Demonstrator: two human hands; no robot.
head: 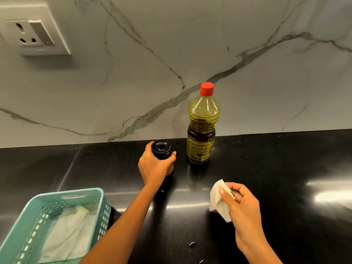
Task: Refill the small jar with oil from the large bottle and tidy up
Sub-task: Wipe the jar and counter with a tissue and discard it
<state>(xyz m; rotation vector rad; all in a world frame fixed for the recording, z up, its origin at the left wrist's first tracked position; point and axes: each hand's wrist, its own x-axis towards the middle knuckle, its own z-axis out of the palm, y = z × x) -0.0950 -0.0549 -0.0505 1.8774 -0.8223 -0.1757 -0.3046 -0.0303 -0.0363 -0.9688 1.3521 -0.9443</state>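
My left hand (155, 166) curled round the capped jar (162, 149), just left of the bottle (202, 130), apparently to steady it, while my right hand (243, 206), nearer me than the bottle, pinched a tissue (218, 200), probably for wiping oil.

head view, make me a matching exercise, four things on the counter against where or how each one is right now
1 large bottle
2 small jar
3 tissue
4 basket

A pinched by the right hand
B near left corner, paper inside
C stands alone, red cap on
D gripped by the left hand

Pairs: 1-C, 2-D, 3-A, 4-B
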